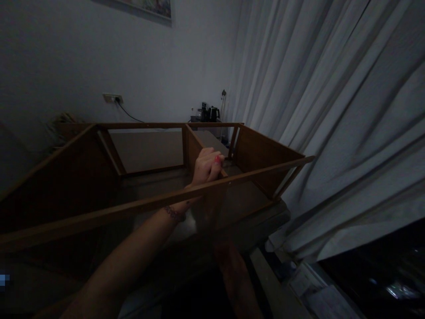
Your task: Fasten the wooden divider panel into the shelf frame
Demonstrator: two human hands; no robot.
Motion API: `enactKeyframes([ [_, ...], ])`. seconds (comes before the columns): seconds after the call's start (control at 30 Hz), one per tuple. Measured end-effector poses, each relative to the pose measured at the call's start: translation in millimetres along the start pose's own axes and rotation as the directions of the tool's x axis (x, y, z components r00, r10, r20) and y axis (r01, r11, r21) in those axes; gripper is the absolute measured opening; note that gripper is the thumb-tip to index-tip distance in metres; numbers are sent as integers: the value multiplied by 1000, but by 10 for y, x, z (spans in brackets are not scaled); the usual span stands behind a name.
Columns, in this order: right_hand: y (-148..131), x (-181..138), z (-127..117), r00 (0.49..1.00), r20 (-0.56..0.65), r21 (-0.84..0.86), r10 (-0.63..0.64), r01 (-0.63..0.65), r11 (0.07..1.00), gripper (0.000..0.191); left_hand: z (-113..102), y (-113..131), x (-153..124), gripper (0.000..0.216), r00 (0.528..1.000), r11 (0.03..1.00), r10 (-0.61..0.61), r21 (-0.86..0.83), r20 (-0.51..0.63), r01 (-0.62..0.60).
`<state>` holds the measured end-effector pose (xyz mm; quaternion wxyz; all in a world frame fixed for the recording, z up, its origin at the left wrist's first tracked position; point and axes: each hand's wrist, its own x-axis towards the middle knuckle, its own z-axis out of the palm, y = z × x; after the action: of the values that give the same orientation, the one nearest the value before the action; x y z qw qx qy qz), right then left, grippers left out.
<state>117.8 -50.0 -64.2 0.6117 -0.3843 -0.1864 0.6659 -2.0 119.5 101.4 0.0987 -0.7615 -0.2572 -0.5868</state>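
Here | one left hand (207,166), fingers curled on one wooden divider (194,148) | right hand's fingers: cannot tell | one cabinet frame (265,153)

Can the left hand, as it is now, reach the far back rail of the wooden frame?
Probably yes. The left hand already grips the middle divider, which runs straight to the back rail; nothing visible blocks that open way.

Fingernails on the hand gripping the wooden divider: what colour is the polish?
Red or pinkish-red polish on the left hand, seen in the dim head view, where it grips the wooden divider.
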Motion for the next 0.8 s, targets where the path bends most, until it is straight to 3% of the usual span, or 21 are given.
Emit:
enactKeyframes([
  [0.1, -5, 14, 20, 1000, 13, -93, -16, 17, 996, 30, -6, 0, 3, 39, 1000, 1000, -7, 12, 12, 7],
  [0.17, -17, -7, 48, 996, 56, -279, -72, 84, 957, 27, -10, 4, 6, 39, 1000, 1000, -5, 8, 19, 5],
  [0.23, -29, -43, 56, 980, 121, -509, -160, 199, 837, 24, -10, 6, 7, 39, 1000, 1000, 2, -1, 17, -2],
  [0.33, -32, -70, -19, 918, 241, -737, -315, 384, 556, 23, -4, 2, 4, 38, 1000, 1000, 4, -3, 8, -4],
  [0.43, -28, -30, -158, 840, 386, -776, -381, 519, 359, 23, 3, -2, -1, 37, 1000, 1000, -3, 7, 10, 3],
  [0.5, -38, 5, -223, 816, 411, -779, -407, 546, 309, 24, 2, 2, -3, 37, 1000, 1000, -11, 10, 2, 11],
  [0.57, -63, 20, -239, 808, 390, -776, -441, 546, 314, 23, -4, 12, -3, 38, 1000, 1000, -20, 0, -2, 20],
  [0.63, -96, 11, -215, 837, 330, -780, -435, 502, 374, 21, -11, 24, -1, 39, 1000, 1000, -22, -14, -1, 22],
  [0.8, -108, 9, -154, 959, 133, -711, -251, 268, 650, 29, -17, 23, 0, 38, 1000, 1000, -10, -7, 5, 10],
])
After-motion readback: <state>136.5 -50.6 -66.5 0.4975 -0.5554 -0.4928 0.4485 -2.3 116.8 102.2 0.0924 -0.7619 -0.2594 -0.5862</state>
